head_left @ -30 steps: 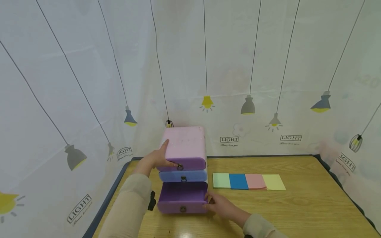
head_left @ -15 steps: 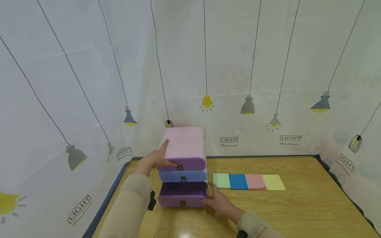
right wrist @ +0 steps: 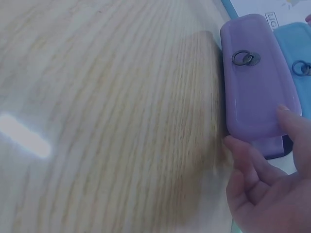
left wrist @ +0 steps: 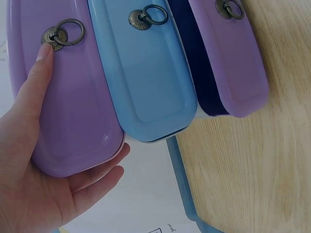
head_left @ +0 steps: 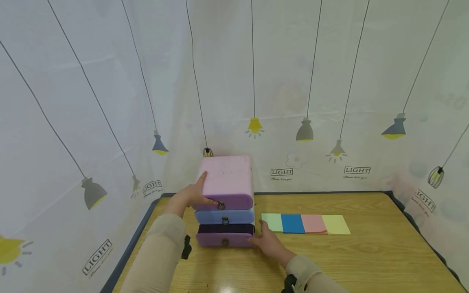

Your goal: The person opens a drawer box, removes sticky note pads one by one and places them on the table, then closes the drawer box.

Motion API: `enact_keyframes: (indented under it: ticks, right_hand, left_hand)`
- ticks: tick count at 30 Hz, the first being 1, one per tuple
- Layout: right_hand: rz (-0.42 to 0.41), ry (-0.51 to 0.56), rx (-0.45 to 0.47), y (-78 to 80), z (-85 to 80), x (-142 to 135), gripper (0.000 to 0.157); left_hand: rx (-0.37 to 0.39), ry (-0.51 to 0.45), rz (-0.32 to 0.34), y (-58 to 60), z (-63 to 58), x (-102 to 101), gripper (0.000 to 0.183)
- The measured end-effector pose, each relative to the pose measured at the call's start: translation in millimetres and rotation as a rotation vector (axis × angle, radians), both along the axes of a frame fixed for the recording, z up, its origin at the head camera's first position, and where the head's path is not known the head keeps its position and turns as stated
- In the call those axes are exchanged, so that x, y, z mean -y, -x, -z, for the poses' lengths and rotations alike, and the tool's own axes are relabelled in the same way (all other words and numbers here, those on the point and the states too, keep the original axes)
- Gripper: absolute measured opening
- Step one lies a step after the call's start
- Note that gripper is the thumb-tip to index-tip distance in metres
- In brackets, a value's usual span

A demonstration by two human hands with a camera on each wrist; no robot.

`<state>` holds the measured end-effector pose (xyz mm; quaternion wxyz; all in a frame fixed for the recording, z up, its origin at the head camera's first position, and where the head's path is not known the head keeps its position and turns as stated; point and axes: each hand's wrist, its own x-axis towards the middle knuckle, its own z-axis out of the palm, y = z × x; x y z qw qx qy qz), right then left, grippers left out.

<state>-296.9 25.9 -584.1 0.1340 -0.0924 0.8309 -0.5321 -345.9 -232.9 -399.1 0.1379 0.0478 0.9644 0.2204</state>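
Observation:
A small drawer cabinet (head_left: pixel 227 173) with a pink top stands on the table. Its top drawer (left wrist: pixel 80 102) is purple, the middle drawer (left wrist: pixel 146 80) light blue, and the bottom drawer (head_left: pixel 209 240) purple and pulled partly out, a dark gap behind its front. Each front bears a bronze-coloured ring handle. My left hand (head_left: pixel 192 196) grips the cabinet's upper left corner, thumb by the top handle and fingers around the side. At the bottom drawer's right end, my right hand (head_left: pixel 272 244) holds its edge, thumb on the front and fingers curled by the side.
To the cabinet's right lies a row of sticky-note pads: green (head_left: pixel 272 222), blue (head_left: pixel 292 224), pink (head_left: pixel 313 224) and yellow (head_left: pixel 336 224). A wall sheet (head_left: pixel 286 81) printed with lamps rises behind the wooden table (head_left: pixel 366 260).
The bottom drawer has slid back into the cabinet most of the way, and my right hand has moved forward with it. My left hand has stayed on the upper corner.

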Motion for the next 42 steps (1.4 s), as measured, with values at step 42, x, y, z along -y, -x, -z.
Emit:
enact_keyframes:
  ticks: [42]
  right_hand:
    - [0.23, -0.101, -0.028, 15.9, -3.5, 16, 0.092]
  left_hand:
    - [0.021, -0.003, -0.011, -2.1, -3.0, -4, 0.124]
